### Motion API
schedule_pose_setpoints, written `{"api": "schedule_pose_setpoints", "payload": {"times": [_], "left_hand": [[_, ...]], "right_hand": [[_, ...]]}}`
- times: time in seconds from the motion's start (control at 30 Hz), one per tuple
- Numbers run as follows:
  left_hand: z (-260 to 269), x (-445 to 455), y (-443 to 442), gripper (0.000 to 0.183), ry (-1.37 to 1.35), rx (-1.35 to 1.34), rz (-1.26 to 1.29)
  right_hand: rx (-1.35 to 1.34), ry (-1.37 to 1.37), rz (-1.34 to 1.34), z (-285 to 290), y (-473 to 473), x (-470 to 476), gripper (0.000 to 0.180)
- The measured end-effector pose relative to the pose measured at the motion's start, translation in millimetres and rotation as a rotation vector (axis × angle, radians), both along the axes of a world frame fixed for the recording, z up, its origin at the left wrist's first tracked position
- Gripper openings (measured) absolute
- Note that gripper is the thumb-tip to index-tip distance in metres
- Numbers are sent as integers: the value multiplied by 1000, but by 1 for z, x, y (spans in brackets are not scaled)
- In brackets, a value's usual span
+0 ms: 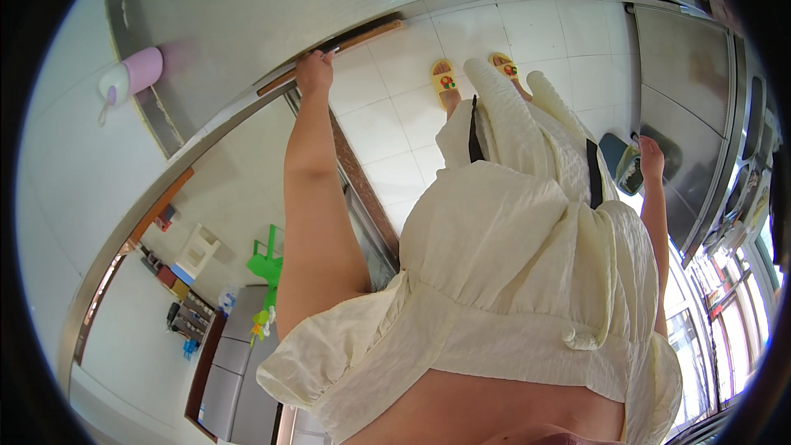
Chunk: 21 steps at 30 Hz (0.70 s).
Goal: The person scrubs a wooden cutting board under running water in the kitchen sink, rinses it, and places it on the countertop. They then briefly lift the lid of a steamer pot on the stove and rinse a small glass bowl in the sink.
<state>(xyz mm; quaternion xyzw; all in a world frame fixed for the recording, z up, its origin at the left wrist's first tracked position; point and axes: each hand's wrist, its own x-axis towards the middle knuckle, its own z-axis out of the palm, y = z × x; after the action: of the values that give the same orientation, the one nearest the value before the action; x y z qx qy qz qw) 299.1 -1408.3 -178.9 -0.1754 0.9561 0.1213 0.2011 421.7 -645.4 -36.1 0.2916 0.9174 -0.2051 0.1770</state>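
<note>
My left hand [314, 72] is curled over the top edge of a brown wood-edged drawer front [371, 33], just below the steel countertop. A dark gap shows between that front and the counter. A small shiny piece sits by my fingertips, too small to make out. My right hand [652, 157] hangs low at my right side, in front of a steel cabinet [680, 74]. At its fingertips is a small dark-ended thing [635, 136], mostly hidden, and whether I hold it is unclear. Close by stands a teal bin or container [629, 173] with pale contents.
Above the drawer runs a steel countertop [247, 0] bearing a pink-and-white bottle or cup [133, 74]. White floor tiles [383, 117] lie under my yellow slippers [443, 83]. A sliding-door track [364, 179] crosses the floor at left. Beyond are a green stool [267, 266] and grey cabinet [238, 352].
</note>
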Motion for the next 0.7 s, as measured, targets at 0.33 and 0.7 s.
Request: {"api": "schedule_pose_setpoints", "payload": {"times": [0.33,0.7], "left_hand": [[-30,13,-13,30,416,-33,-199],[-4,14,-4,29,409,-1,-228]], "right_hand": [[-10,9,56,-11,-2,-9,27],[-35,-99,97,-13,-25,-45,28]]}}
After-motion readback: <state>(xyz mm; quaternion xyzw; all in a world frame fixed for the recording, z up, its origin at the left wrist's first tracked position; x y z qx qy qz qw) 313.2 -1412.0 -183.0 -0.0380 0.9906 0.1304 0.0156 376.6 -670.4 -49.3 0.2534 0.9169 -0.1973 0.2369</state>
